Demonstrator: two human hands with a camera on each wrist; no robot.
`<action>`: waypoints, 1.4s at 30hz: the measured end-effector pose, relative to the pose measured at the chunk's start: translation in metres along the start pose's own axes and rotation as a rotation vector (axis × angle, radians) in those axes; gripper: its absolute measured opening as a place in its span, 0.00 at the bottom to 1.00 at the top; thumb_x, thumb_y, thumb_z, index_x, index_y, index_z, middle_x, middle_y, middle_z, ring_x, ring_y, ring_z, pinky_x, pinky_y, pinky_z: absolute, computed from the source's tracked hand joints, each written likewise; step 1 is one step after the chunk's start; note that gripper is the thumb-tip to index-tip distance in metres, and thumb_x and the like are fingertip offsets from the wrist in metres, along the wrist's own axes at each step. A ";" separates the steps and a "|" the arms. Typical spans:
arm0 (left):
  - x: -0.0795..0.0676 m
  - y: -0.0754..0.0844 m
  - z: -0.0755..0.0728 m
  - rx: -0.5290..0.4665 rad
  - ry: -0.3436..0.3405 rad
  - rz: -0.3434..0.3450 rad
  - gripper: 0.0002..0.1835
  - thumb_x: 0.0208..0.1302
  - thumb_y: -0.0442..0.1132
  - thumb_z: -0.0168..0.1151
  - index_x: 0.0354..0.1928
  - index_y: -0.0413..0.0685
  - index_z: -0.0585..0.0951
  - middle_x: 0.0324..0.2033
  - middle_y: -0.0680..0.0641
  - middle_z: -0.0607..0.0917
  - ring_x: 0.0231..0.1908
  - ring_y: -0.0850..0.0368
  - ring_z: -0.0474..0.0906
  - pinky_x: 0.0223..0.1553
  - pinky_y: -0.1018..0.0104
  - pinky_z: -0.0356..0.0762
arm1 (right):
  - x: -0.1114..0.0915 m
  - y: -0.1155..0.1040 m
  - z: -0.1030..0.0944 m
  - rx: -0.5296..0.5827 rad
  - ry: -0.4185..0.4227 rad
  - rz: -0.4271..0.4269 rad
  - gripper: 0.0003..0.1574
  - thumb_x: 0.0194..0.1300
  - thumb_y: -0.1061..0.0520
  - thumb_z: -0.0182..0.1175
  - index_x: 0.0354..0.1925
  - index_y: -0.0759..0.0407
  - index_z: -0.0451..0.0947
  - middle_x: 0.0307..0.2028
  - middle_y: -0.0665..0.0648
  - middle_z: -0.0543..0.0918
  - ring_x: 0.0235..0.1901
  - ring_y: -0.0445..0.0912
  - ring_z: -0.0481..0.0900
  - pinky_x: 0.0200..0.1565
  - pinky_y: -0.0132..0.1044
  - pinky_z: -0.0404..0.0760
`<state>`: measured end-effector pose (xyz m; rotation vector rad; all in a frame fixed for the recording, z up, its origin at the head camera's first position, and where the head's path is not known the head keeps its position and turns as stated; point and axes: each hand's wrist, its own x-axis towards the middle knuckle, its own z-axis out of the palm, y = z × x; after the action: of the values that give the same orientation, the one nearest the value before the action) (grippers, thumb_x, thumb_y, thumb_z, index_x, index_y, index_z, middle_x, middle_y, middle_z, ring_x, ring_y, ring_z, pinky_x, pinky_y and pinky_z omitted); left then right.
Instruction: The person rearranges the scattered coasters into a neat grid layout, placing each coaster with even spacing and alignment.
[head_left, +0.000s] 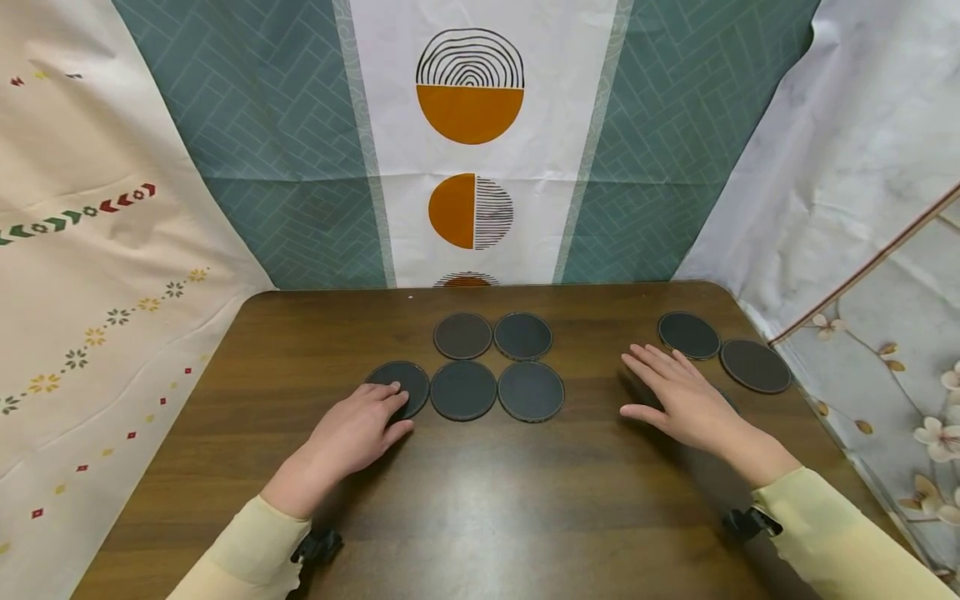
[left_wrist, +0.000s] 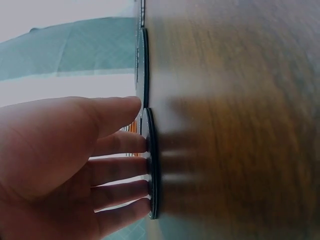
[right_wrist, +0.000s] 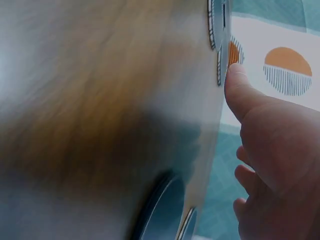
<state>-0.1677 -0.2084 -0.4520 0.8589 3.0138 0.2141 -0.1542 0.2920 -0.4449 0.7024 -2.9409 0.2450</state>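
Where the view lies nearest, a pale yellow left sleeve (head_left: pixel 240 546) comes in at about half past seven and a matching right sleeve (head_left: pixel 847 533) at four o'clock. Over the brown bench (head_left: pixel 495 500), the left hand (head_left: pixel 358 433) has its fingers extended, tips resting on a dark round disc (head_left: pixel 386 379) at about one o'clock from it — touching, not gripping. The right hand (head_left: pixel 686 400) hovers with fingers outstretched and holding nothing; a mostly covered disc (head_left: pixel 729 400) lies at three o'clock from it. From the touched one, a middle disc (head_left: pixel 463 390) and an end disc (head_left: pixel 531 392) continue the row toward three o'clock. A grey-brown disc (head_left: pixel 755 366) sits at two o'clock from the right hand. Farther off, a brownish disc (head_left: pixel 462 336) and a blackish disc (head_left: pixel 522 336) stand at twelve o'clock from that middle and end pair — and an outer disc (head_left: pixel 688 333) at twelve o'clock from the right hand. Behind hangs a teal-and-white cloth (head_left: pixel 390 100).
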 end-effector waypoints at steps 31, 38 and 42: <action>-0.003 0.000 -0.003 -0.002 0.033 0.013 0.27 0.69 0.49 0.66 0.63 0.40 0.80 0.63 0.37 0.77 0.63 0.39 0.73 0.60 0.46 0.73 | -0.073 0.046 -0.005 0.015 -0.002 0.144 0.57 0.62 0.31 0.67 0.75 0.62 0.61 0.70 0.73 0.64 0.68 0.69 0.62 0.69 0.67 0.49; -0.003 0.000 -0.002 -0.003 0.039 0.017 0.27 0.69 0.49 0.66 0.63 0.40 0.80 0.63 0.37 0.77 0.63 0.39 0.73 0.60 0.45 0.73 | -0.076 0.050 -0.003 0.017 -0.002 0.146 0.59 0.61 0.31 0.68 0.75 0.63 0.61 0.68 0.73 0.66 0.66 0.69 0.64 0.69 0.68 0.47; -0.004 0.000 -0.001 -0.006 0.033 0.013 0.27 0.69 0.49 0.65 0.63 0.40 0.80 0.64 0.38 0.77 0.64 0.39 0.72 0.60 0.45 0.73 | -0.078 0.051 -0.004 0.028 0.011 0.150 0.59 0.60 0.31 0.69 0.74 0.64 0.62 0.68 0.71 0.68 0.65 0.68 0.65 0.68 0.69 0.49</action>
<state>-0.1647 -0.2106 -0.4510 0.8842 3.0369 0.2392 -0.1082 0.3715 -0.4583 0.4820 -2.9882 0.3021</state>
